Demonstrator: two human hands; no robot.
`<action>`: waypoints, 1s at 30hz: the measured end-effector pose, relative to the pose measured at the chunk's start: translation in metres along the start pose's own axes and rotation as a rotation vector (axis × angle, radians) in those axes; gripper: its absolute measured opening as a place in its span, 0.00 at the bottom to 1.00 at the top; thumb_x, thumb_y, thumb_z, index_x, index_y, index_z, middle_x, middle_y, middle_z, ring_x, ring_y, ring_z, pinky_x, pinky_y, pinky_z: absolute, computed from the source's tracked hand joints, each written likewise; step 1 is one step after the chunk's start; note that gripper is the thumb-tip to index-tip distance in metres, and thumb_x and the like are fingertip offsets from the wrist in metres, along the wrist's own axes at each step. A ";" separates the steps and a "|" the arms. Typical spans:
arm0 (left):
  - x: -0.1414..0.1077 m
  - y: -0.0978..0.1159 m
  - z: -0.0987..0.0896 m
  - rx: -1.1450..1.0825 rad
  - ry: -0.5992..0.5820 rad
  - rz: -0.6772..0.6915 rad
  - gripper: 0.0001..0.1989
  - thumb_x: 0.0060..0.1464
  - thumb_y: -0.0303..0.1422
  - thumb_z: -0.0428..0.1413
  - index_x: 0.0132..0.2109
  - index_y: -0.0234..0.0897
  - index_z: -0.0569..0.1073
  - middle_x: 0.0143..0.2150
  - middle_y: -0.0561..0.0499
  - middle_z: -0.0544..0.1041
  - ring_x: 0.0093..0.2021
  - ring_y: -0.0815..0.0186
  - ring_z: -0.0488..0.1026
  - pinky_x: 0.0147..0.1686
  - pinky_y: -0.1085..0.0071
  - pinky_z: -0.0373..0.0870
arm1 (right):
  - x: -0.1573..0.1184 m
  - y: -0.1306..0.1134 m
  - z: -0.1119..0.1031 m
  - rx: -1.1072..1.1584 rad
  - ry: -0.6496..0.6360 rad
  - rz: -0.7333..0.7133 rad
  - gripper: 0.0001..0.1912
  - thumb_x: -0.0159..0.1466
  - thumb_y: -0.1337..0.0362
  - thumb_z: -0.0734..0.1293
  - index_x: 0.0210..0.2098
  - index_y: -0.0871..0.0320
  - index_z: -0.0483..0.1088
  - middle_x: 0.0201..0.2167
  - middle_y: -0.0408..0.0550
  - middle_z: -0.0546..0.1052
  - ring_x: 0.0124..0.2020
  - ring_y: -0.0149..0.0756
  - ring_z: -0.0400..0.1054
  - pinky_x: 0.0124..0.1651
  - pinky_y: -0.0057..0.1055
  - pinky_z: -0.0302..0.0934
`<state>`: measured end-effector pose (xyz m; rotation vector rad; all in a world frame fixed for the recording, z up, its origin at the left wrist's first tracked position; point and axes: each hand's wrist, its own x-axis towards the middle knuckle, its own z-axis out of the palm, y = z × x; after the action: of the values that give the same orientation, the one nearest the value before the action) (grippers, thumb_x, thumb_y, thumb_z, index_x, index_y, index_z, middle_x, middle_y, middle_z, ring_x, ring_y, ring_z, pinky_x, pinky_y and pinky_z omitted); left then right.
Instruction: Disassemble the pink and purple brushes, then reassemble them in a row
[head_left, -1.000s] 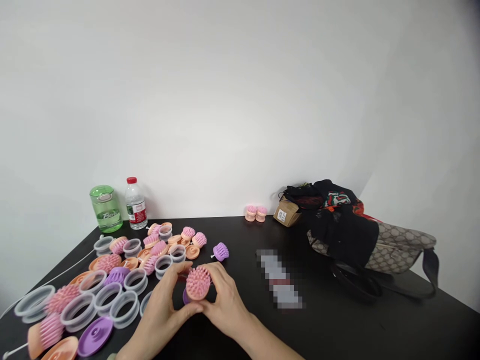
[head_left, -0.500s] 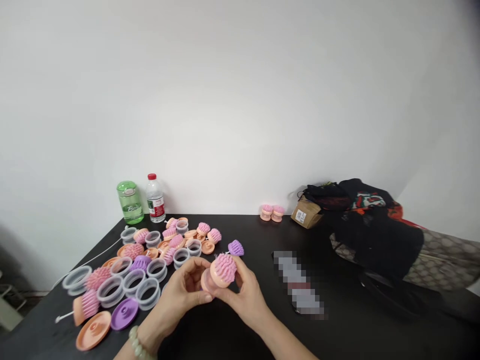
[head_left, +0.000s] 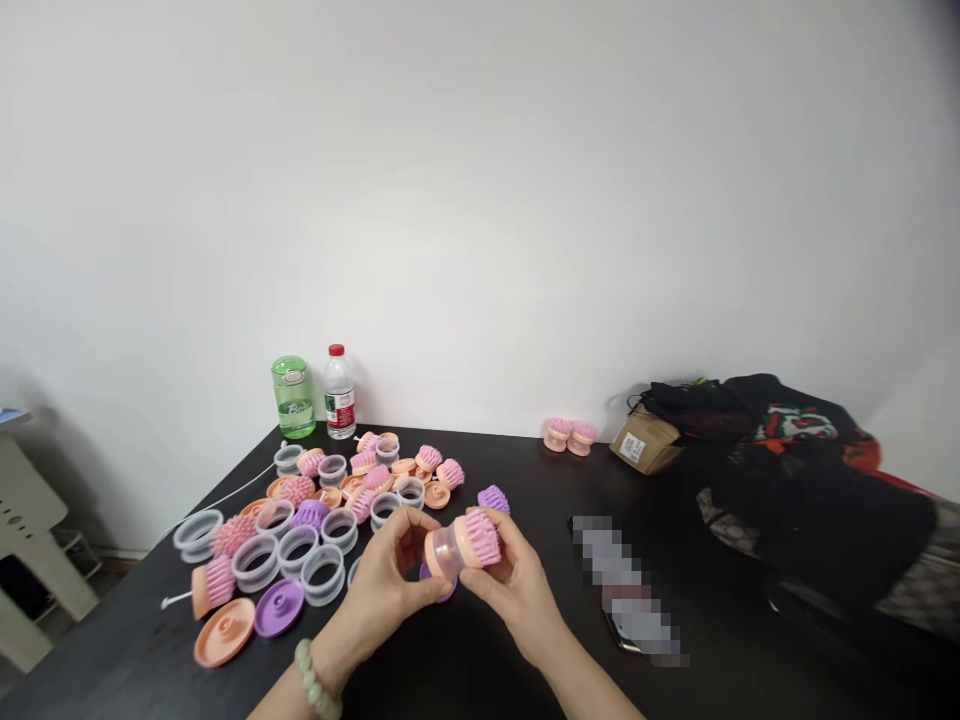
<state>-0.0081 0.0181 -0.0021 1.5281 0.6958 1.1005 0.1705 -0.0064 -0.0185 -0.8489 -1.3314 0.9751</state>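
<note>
Between my two hands is a scrubbing brush with pink bristles, peach bands and a clear middle section, tilted so its bristles face right. My left hand grips the peach base end. My right hand holds the bristle end, thumb below and fingers behind. To the left lie loose parts: clear rings, pink bristle heads, peach discs and a purple disc. Just behind my right hand sits a purple bristle head. Another purple piece is partly hidden under the held brush.
Two pink-topped brushes stand by the wall. A green bottle and a red-capped water bottle are at back left. A phone, partly pixelated, a brown paper package and dark cloth lie to the right.
The brush has turned in my hands from bristles facing up and toward me to lying sideways, bristles right. The whole view has shifted so the table things appear farther right.
</note>
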 end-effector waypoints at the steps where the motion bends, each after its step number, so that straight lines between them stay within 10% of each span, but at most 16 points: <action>1: 0.000 -0.002 0.000 0.032 0.008 0.020 0.20 0.42 0.32 0.68 0.41 0.38 0.69 0.38 0.51 0.73 0.38 0.63 0.71 0.38 0.68 0.70 | 0.001 -0.001 0.000 0.000 0.007 -0.001 0.33 0.52 0.46 0.77 0.50 0.54 0.68 0.42 0.49 0.75 0.43 0.44 0.72 0.47 0.37 0.68; 13: -0.002 -0.012 -0.001 0.435 0.146 0.258 0.20 0.53 0.33 0.61 0.53 0.42 0.69 0.49 0.45 0.73 0.48 0.55 0.75 0.43 0.59 0.77 | 0.018 -0.008 -0.013 -0.181 0.102 -0.009 0.27 0.53 0.52 0.76 0.47 0.55 0.68 0.39 0.46 0.75 0.39 0.40 0.73 0.42 0.34 0.68; 18: -0.006 -0.017 -0.003 0.586 0.189 0.274 0.22 0.57 0.33 0.58 0.57 0.46 0.66 0.53 0.44 0.71 0.47 0.56 0.76 0.42 0.60 0.79 | 0.070 -0.011 -0.058 -0.932 0.202 -0.037 0.18 0.59 0.56 0.70 0.47 0.56 0.68 0.42 0.47 0.77 0.42 0.39 0.73 0.45 0.34 0.68; 30: -0.009 -0.030 0.015 0.580 0.295 0.320 0.23 0.50 0.33 0.58 0.55 0.47 0.70 0.54 0.42 0.72 0.42 0.54 0.77 0.36 0.63 0.79 | 0.173 0.047 -0.168 -1.607 0.277 0.095 0.15 0.68 0.58 0.67 0.52 0.58 0.70 0.54 0.51 0.72 0.52 0.44 0.69 0.54 0.48 0.65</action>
<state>0.0055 0.0118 -0.0329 2.0398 1.0636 1.4666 0.3314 0.1790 -0.0080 -2.1148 -1.6904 -0.4008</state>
